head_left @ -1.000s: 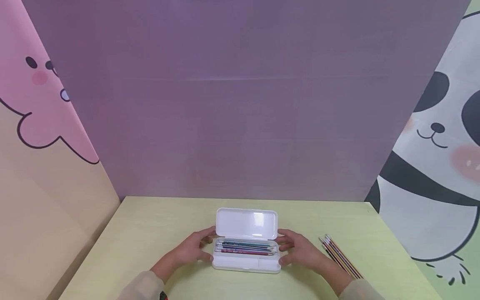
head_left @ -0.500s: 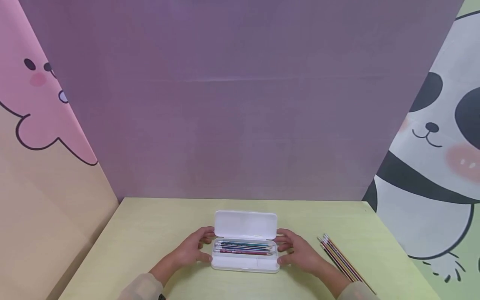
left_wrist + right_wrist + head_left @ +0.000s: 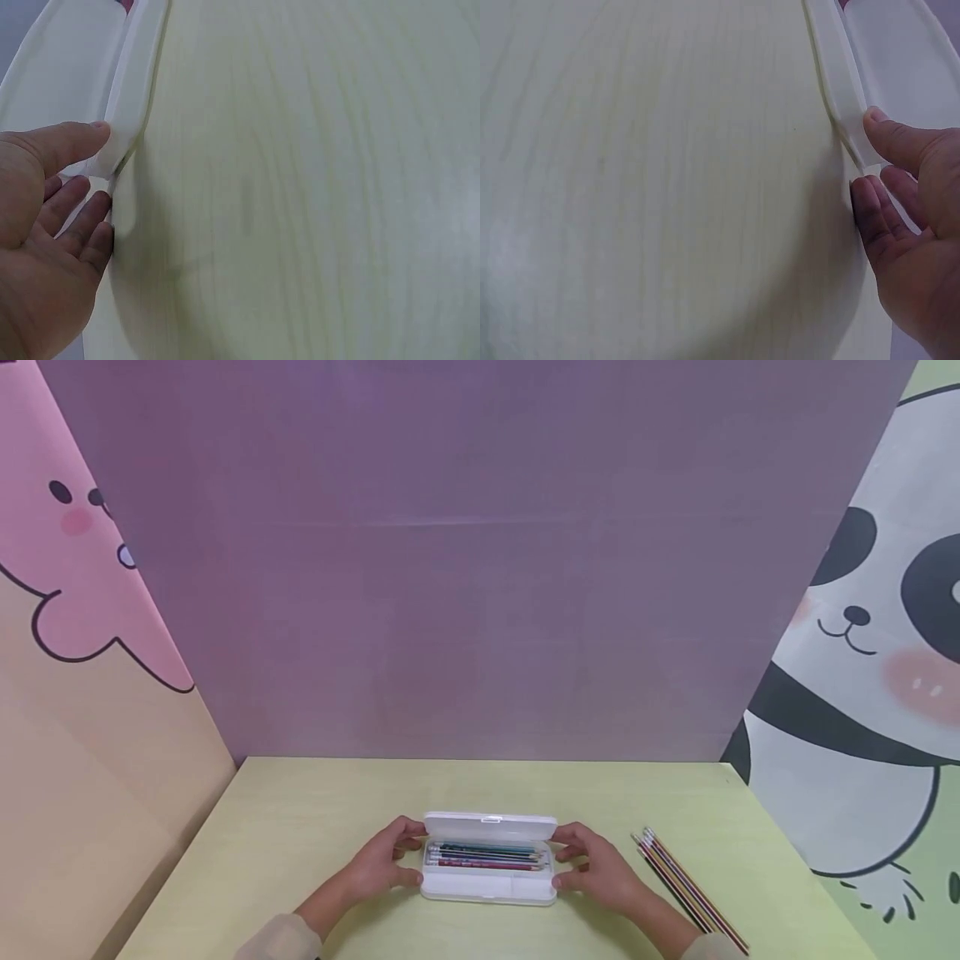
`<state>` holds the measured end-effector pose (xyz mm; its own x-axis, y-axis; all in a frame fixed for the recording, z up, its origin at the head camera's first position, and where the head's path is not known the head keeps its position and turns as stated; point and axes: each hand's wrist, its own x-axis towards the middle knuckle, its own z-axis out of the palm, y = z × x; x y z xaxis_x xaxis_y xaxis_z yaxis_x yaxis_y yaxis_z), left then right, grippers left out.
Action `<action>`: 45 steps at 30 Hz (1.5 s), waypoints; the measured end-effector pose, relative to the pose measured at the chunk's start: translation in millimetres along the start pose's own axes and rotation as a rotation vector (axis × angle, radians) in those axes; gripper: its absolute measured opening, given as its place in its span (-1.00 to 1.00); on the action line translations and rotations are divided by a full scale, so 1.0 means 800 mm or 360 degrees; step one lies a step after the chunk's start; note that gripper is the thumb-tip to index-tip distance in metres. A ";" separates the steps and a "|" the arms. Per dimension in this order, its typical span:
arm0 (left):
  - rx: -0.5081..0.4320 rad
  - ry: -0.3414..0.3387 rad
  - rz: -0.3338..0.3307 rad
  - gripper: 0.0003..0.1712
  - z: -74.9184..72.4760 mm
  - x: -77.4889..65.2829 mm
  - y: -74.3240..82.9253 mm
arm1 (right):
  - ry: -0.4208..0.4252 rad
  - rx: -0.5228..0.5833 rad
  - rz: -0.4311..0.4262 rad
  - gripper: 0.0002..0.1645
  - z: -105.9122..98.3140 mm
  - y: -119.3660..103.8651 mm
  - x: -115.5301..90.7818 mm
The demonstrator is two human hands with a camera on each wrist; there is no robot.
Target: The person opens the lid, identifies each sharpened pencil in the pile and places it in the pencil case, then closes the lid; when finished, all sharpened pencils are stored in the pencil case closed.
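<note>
A white plastic pencil case (image 3: 489, 887) lies on the table, its hinged lid (image 3: 491, 827) tilted up and leaning forward over the back. Inside, several pencils (image 3: 487, 857) lie side by side in the rear part; the front part is bare. My left hand (image 3: 384, 862) grips the left end, thumb at the front corner and index finger up at the lid's edge. At the right end my right hand (image 3: 596, 867) grips in mirrored fashion. In the wrist views each thumb presses the case's end wall, while the other fingers curl low beside it.
To the right, a loose bundle of several striped pencils (image 3: 686, 885) lies slantwise on the pale wooden table (image 3: 300, 793), close to my right forearm. Behind the table rises a purple panel (image 3: 480, 610). Walls with cartoon pictures flank both sides.
The lid has swung forward from leaning back to a steep tilt over the case, with the index fingers moving along at its ends. Thumbs stay at the front corners. The view shifts slightly.
</note>
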<state>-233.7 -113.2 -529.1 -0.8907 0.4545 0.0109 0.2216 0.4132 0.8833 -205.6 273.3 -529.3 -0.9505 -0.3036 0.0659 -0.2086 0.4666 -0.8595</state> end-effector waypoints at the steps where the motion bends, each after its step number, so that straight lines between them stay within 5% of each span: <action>1: 0.0003 0.0001 0.0009 -0.30 0.000 0.000 0.000 | 0.0000 -0.0001 -0.0013 -0.32 0.000 0.001 0.000; 11: -0.0180 -0.0069 0.0002 -0.59 0.000 0.000 -0.001 | -0.0011 -0.0092 -0.0116 -0.37 0.000 0.003 -0.003; 19: -0.0193 -0.0005 0.0007 -0.61 0.000 0.003 0.000 | -0.0187 -0.0117 -0.0204 -0.34 -0.009 -0.009 -0.007; 23: -0.0169 -0.0022 0.0014 -0.43 -0.003 0.004 -0.002 | -0.0214 -0.0103 -0.0201 -0.34 -0.012 -0.009 -0.005; 29: -0.0010 -0.0029 0.0015 -0.04 -0.004 0.004 0.000 | -0.0204 -0.0097 -0.0129 -0.29 -0.017 -0.010 0.003; 38: 0.0435 -0.0025 0.0050 0.01 -0.004 0.001 -0.001 | -0.0192 -0.0350 -0.0146 -0.17 -0.018 -0.011 0.009; 45: 0.0598 0.0002 0.0047 0.08 0.000 -0.003 0.000 | -0.0186 -0.0622 -0.0102 0.06 -0.013 -0.024 0.009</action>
<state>-231.6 -114.2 -529.0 -0.8821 0.4698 0.0343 0.3772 0.6608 0.6489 -210.7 271.0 -507.3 -0.9050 -0.4239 0.0358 -0.3596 0.7172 -0.5969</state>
